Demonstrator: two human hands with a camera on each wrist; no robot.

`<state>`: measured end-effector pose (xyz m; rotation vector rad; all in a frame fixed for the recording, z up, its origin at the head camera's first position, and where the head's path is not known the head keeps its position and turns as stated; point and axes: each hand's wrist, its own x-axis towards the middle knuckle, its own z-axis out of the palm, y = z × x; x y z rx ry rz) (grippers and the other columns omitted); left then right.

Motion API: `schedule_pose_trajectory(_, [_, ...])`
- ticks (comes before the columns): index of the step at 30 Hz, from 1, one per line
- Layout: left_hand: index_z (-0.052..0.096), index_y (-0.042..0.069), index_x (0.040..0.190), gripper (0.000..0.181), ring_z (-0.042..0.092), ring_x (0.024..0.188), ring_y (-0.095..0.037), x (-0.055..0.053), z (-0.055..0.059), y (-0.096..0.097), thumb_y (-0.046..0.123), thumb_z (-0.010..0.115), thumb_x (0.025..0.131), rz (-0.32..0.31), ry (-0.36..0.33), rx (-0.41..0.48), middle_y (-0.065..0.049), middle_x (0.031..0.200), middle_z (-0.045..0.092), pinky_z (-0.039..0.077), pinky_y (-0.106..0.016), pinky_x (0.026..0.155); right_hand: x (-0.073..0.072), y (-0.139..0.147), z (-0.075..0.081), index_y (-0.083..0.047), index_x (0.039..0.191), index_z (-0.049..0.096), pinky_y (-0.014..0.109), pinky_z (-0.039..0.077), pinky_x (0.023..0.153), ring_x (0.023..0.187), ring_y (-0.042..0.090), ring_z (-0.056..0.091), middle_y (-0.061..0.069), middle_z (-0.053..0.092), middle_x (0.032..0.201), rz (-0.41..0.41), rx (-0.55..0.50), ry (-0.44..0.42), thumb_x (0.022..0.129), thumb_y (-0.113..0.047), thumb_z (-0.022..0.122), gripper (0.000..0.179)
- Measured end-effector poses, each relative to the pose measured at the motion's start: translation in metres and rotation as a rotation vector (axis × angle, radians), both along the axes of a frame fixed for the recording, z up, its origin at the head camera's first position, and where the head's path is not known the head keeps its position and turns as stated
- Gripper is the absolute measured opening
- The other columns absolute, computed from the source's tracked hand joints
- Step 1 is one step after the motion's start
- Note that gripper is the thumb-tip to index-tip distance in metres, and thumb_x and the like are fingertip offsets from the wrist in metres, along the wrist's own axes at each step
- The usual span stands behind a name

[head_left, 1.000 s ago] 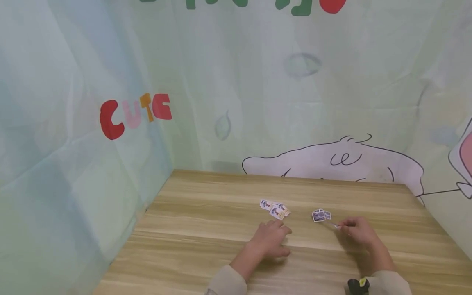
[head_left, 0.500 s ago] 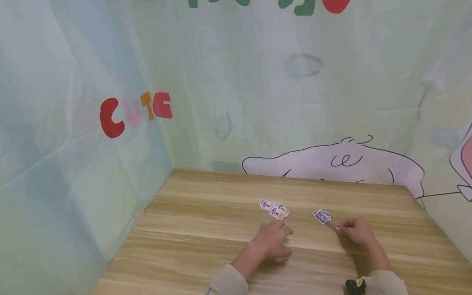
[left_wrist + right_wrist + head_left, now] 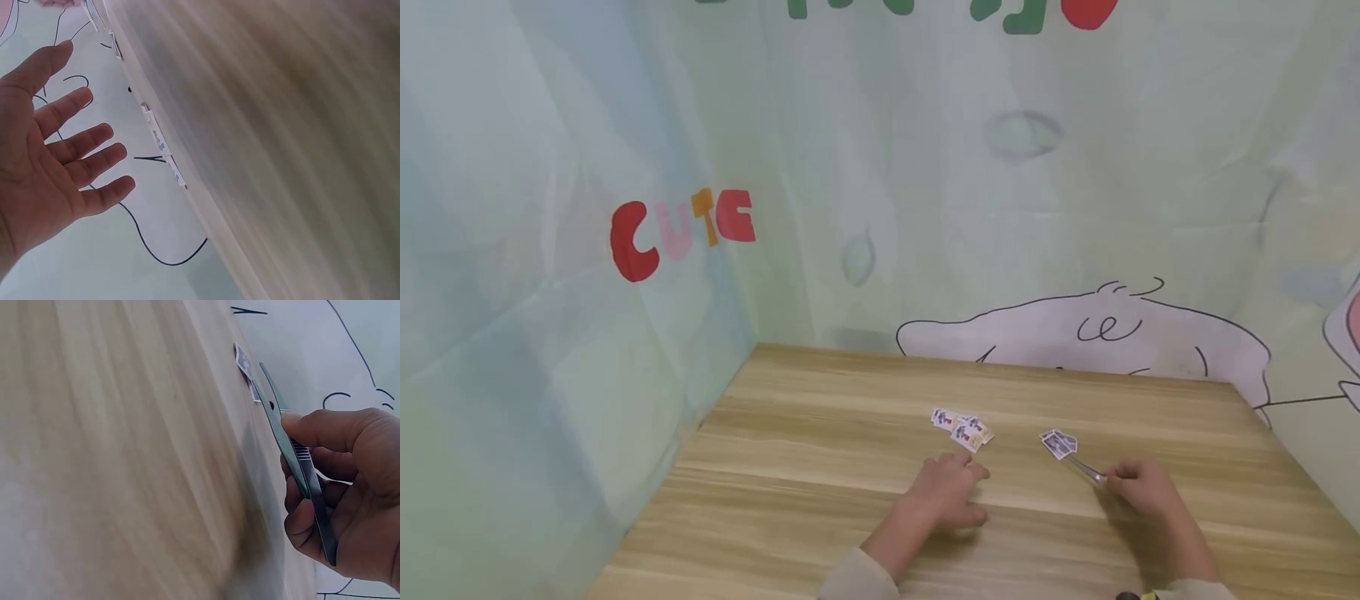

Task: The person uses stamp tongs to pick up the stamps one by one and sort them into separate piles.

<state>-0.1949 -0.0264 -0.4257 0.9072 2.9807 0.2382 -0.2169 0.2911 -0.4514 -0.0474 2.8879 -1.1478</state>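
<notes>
In the head view two small groups of little picture cards lie on the wooden table. The left group of cards (image 3: 967,433) has colourful prints and white edges. Just in front of it is my left hand (image 3: 947,493), palm down and holding nothing; the left wrist view shows its fingers (image 3: 81,144) loosely extended. My right hand (image 3: 1150,489) grips metal tweezers (image 3: 302,456) between thumb and fingers. Their tips stand apart in the right wrist view, reaching the right group of dark-printed cards (image 3: 1057,445), which overlap one another.
The wooden table (image 3: 820,467) meets a printed cloth backdrop (image 3: 820,167) at its back and left edges. The backdrop carries coloured letters (image 3: 634,242) and a line-drawn cartoon figure (image 3: 1022,329).
The top card of the right group has turned to a slant, closer over the others. My right hand has drawn back slightly with the tweezers. The left hand stays in nearly the same place.
</notes>
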Motion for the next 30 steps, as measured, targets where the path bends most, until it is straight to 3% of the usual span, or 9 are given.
schedule_pose_trajectory(9, [0.059, 0.018, 0.123, 0.052, 0.048, 0.113, -0.022, 0.011, 0.004, -0.015, 0.042, 0.068, 0.078, 0.029, -0.005, 0.045, -0.005, 0.126, 0.051, 0.044, -0.044, 0.087, 0.019, -0.007, 0.006, 0.010, 0.095, 0.065, 0.035, 0.044, 0.067, 0.078, 0.023, 0.055, 0.013, 0.064, 0.085, -0.037, -0.089, -0.031, 0.084, -0.006, 0.062, 0.020])
schedule_pose_trajectory(14, [0.060, 0.017, 0.121, 0.051, 0.049, 0.110, -0.022, 0.020, 0.005, -0.025, 0.040, 0.071, 0.076, 0.054, -0.001, 0.088, -0.004, 0.122, 0.053, 0.044, -0.044, 0.086, 0.033, -0.019, 0.006, 0.009, 0.096, 0.065, 0.037, 0.044, 0.070, 0.080, 0.024, 0.057, 0.014, 0.065, 0.087, -0.025, -0.069, -0.012, 0.081, -0.004, 0.062, 0.020])
schedule_pose_trajectory(18, [0.060, 0.017, 0.121, 0.052, 0.049, 0.111, -0.024, 0.026, 0.006, -0.031, 0.041, 0.071, 0.076, 0.066, 0.019, 0.125, -0.007, 0.123, 0.053, 0.045, -0.044, 0.086, 0.042, -0.025, 0.006, 0.009, 0.099, 0.064, 0.045, 0.045, 0.075, 0.086, 0.032, 0.057, 0.017, 0.065, 0.091, -0.042, -0.046, -0.016, 0.081, -0.004, 0.062, 0.022])
schedule_pose_trajectory(21, [0.059, 0.016, 0.121, 0.053, 0.048, 0.114, -0.026, 0.029, 0.007, -0.035, 0.041, 0.071, 0.077, 0.070, 0.031, 0.142, -0.009, 0.126, 0.052, 0.044, -0.046, 0.087, 0.047, -0.030, 0.007, 0.010, 0.104, 0.062, 0.051, 0.044, 0.076, 0.092, 0.037, 0.056, 0.021, 0.063, 0.095, -0.070, -0.048, -0.030, 0.082, -0.004, 0.060, 0.026])
schedule_pose_trajectory(26, [0.060, 0.014, 0.120, 0.053, 0.047, 0.115, -0.028, 0.032, 0.011, -0.043, 0.040, 0.072, 0.076, 0.100, 0.046, 0.177, -0.011, 0.126, 0.052, 0.043, -0.048, 0.088, 0.058, -0.041, 0.008, 0.010, 0.113, 0.058, 0.044, 0.044, 0.073, 0.089, 0.032, 0.056, 0.019, 0.063, 0.097, -0.160, -0.127, -0.055, 0.083, -0.006, 0.059, 0.034])
schedule_pose_trajectory(30, [0.060, 0.015, 0.121, 0.052, 0.047, 0.116, -0.028, 0.036, 0.011, -0.050, 0.038, 0.072, 0.075, 0.122, 0.055, 0.206, -0.011, 0.127, 0.051, 0.042, -0.048, 0.088, 0.067, -0.048, 0.005, 0.007, 0.116, 0.058, 0.046, 0.042, 0.075, 0.090, 0.033, 0.056, 0.020, 0.063, 0.099, -0.248, -0.164, -0.045, 0.083, -0.010, 0.063, 0.037])
